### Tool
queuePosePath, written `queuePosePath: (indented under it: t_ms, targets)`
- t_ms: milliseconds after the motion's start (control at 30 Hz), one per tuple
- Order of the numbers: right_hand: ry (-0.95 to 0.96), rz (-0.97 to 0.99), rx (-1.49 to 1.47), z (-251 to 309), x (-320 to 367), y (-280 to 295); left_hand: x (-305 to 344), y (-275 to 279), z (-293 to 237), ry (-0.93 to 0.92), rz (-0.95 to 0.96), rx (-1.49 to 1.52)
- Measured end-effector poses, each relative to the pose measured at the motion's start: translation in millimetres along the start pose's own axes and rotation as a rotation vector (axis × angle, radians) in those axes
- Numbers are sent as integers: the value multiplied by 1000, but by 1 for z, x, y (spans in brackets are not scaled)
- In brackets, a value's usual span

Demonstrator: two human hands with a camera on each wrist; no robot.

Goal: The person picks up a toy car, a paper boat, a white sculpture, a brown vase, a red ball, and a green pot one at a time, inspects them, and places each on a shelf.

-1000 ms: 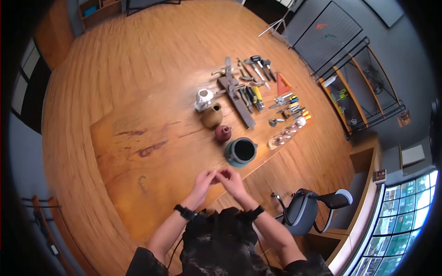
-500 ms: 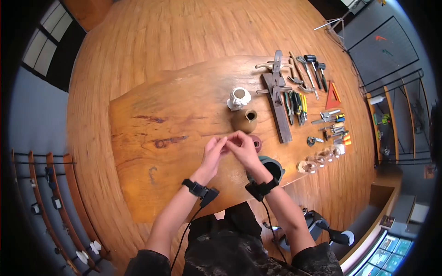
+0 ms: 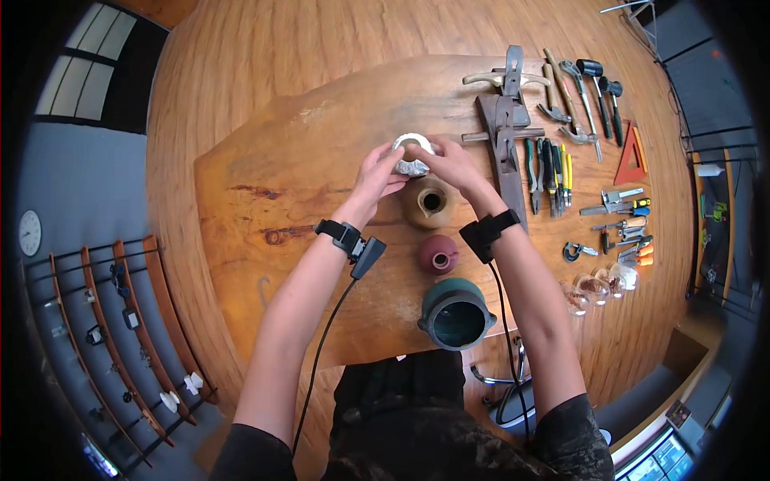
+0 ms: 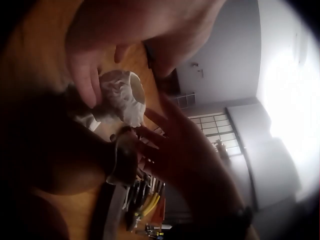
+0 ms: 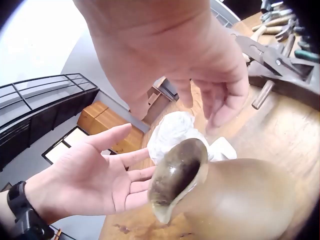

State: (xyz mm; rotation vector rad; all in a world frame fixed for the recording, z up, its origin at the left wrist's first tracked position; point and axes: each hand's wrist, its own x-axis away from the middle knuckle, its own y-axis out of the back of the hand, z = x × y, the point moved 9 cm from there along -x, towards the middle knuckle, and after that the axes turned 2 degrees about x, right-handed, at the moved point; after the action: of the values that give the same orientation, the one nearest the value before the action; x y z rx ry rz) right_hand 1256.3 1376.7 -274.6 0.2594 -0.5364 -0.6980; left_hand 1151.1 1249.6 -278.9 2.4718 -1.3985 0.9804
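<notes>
Fingers [image 5: 141, 187] of the left hand [image 3: 374, 181] spread, those of the right hand [image 3: 458, 167] loosely bent, flanking the white vase [image 3: 412, 167], seemingly to steady both sides; contact I cannot tell. Close by, the brown jug [image 3: 422, 213] limits the near side; the tabletop's [image 3: 321, 160] far edge lies well apart.

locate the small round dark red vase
The vase sits in the head view, just right of centre, between the brown spouted jug and two-handled dark green pot.

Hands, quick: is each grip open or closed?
Left hand: open beside the white vase; contact unclear.
Right hand: open, fingers loosely bent; contact unclear.
</notes>
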Motion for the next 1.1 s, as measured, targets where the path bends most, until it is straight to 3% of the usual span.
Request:
queuePosePath:
  t_ms: [33, 233, 367, 467, 600, 700, 800, 933, 1000, 1100]
  targets:
    - [5, 76, -80, -3, -6, -10, -2, 1, -1, -11, 2, -14]
    - [-1, 21, -76, -8, -11, -7, -18, -3, -2, -102, 27, 44]
    - [105, 10, -26, 15, -6, -5, -8, 10, -8, -226, -104, 97]
    - [363, -105, -6, 67, 26, 8, 38, 8, -44, -393, -128, 129]
    - [427, 34, -368, 135, 94, -10, 129, 19, -88, -627, -145, 172]
    - [529, 54, -413, 168, 152, -41, 197, 44, -89, -710, -176, 177]
    - [608, 95, -319, 185, 207, -91, 266, 80, -66, -691, -257, 148]
    - [535, 285, -338, 180, 272, -190, 353, 144, 4, -649, -380, 217]
    - [480, 375, -307, 168, 316, -246, 395, 183, 62, -618, -445, 272]
    - [392, 538, 44, 156, 385, -329, 467, 237, 158, -554, -594, 345]
